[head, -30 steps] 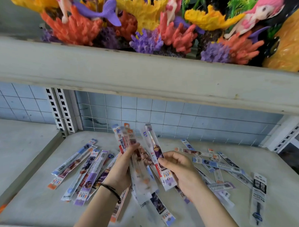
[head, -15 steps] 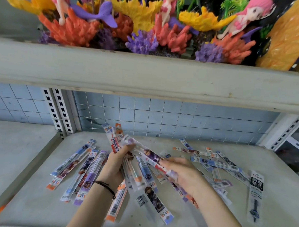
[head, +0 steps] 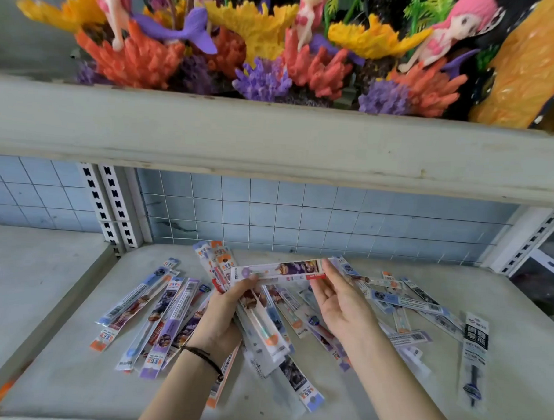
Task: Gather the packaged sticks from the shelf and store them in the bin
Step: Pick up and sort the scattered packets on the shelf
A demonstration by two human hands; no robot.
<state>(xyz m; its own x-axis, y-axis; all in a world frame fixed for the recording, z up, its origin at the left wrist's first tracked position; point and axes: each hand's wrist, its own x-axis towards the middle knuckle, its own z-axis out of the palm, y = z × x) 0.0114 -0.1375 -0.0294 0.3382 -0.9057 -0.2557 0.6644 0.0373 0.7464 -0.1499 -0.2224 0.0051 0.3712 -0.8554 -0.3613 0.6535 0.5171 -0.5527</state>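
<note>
We see clear, glossy plastic wrappers with printed paper-like inserts on the packaged sticks (head: 166,316) left of our left hand (head: 221,321), and the same sheen on the packet (head: 282,270) held between both hands. Beneath our right hand (head: 341,308) the shelf board (head: 71,375) looks matt, pale and slightly rough. Behind the hands, the wall tiles (head: 300,217) appear smooth. Above, the coral ornaments (head: 142,61) look like moulded matt plastic.
</note>
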